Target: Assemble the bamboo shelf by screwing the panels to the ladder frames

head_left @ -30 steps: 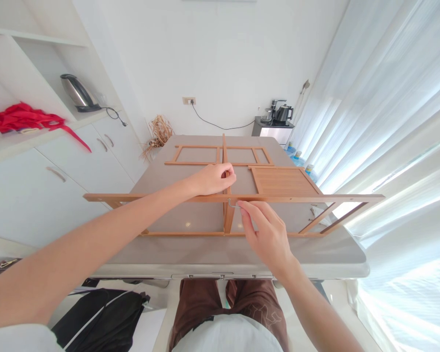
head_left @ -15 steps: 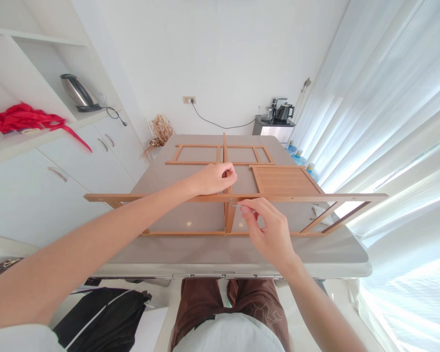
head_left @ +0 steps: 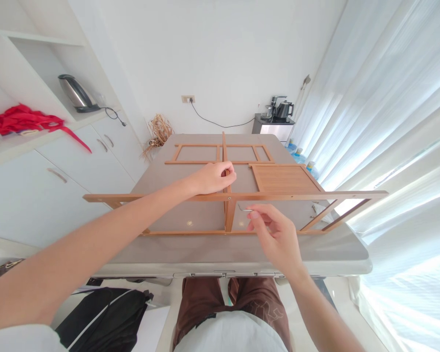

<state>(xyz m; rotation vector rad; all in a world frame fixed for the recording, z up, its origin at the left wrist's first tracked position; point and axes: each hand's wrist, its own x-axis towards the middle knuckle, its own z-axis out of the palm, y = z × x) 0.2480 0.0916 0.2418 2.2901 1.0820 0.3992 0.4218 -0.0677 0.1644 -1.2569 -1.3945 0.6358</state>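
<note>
A wooden frame stands on edge on the table, its long rail running left to right before me. My left hand is closed around the wooden crosspiece that meets this rail near its middle. Between the thumb and fingers of my right hand is a small bent hex key. Its short end points left and is apart from the rail. A small round screw head or hole shows in the rail at the joint.
On the table lie another open wooden frame and a slatted wooden panel. Small hardware with a clear bag lies at the right. Curtains hang on the right, cabinets stand left.
My right hand has drawn the hex key away from the joint, to the right and slightly down. My left hand keeps its hold on the crosspiece.
</note>
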